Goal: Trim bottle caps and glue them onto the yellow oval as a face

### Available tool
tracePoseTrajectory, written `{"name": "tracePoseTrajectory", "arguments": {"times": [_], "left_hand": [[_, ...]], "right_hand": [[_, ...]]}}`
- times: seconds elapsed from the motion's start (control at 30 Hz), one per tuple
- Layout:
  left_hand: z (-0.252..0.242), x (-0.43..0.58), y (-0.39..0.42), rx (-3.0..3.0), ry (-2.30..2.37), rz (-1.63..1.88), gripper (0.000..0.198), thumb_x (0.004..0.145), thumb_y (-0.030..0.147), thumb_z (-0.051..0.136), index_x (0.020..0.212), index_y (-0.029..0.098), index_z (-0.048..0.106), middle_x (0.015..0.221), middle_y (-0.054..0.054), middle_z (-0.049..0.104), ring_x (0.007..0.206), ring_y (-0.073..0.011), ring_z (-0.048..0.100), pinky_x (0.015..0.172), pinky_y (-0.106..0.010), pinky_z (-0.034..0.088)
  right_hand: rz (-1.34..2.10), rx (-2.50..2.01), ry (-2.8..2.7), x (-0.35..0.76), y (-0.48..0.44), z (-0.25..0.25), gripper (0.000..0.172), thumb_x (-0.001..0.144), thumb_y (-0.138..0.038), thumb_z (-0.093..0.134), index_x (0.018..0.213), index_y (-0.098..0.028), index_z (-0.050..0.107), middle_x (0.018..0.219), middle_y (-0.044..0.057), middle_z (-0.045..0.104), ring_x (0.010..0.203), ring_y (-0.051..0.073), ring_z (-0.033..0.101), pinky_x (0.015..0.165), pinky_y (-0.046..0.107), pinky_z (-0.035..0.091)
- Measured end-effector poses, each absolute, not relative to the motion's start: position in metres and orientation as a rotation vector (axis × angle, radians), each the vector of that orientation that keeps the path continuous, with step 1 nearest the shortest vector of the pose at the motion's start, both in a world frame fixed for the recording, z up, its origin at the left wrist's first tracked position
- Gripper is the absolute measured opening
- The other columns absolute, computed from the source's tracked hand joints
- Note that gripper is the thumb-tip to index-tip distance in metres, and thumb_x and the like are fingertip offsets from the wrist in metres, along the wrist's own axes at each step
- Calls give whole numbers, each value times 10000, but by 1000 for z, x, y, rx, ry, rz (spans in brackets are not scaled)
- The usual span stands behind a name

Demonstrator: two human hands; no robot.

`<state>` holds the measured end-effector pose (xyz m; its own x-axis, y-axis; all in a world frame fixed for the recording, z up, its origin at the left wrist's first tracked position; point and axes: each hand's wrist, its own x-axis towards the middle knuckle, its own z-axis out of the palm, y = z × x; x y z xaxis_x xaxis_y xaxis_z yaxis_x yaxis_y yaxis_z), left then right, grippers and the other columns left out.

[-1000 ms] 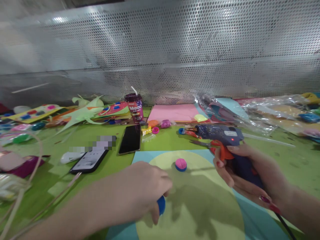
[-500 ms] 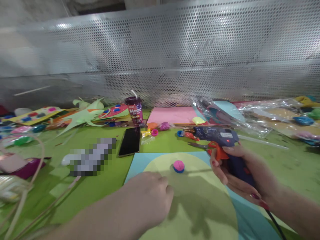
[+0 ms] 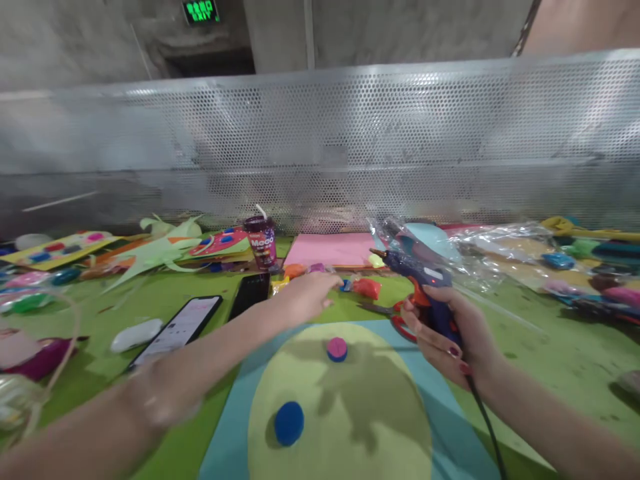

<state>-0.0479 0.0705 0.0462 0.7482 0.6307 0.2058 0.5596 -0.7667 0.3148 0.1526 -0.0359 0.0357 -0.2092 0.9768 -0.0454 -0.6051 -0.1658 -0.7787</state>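
Observation:
My right hand (image 3: 443, 330) grips a dark blue hot glue gun (image 3: 440, 313) by its handle, the nozzle tilted up to the left and a small red light on. My left hand (image 3: 310, 293) stretches across the table, its fingers pointing towards a red packet (image 3: 367, 288) and a small blue piece; nothing shows in it, though it is slightly blurred. Under my hands lies a pale yellow-green paper circle (image 3: 340, 413) on a light blue sheet (image 3: 227, 430). A pink-topped blue disc (image 3: 337, 349) and a larger blue disc (image 3: 289, 423) rest on the circle.
Scissors with red handles (image 3: 403, 327) lie beside the sheet, under the glue gun. Left are a lit phone (image 3: 185, 327), a dark phone (image 3: 247, 293) and a purple cup (image 3: 261, 243) with a straw. Pink paper (image 3: 333, 251), plastic bags and a perforated metal panel (image 3: 320, 147) stretch behind.
My left hand has moved from over the circle to the far side of the sheet, uncovering the larger blue disc. The view has tilted up. My right hand still holds the glue gun.

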Motion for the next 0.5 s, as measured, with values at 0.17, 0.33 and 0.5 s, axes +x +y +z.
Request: {"name": "tracePoseTrajectory", "arguments": {"times": [0.17,0.33,0.5], "left_hand": [[6,-4,124,2615,943,668,444,694,155,592,1131,118,518,1139,-156,580,1038,-283,528,872,-373,392],[2,-4,128,2526,911,803,324,666,153,599,988,175,586,994,-92,643,925,-258,573,834,-383,415],[9,-18,105,2446,907,930,335,699,165,546,1030,136,505,993,-98,591,864,-201,560,756,-341,449]], "right_hand": [[1630,-698,-794,153,-36,35,341,780,-335,404,625,-104,601,544,24,577,217,9,238,194,105,279],[1593,-750,-835,152,-38,37,349,786,-357,401,628,-112,594,546,18,584,215,16,275,197,116,287],[1519,-819,-901,149,-39,34,327,790,-355,444,633,-113,596,545,32,616,223,42,363,219,138,320]]}}
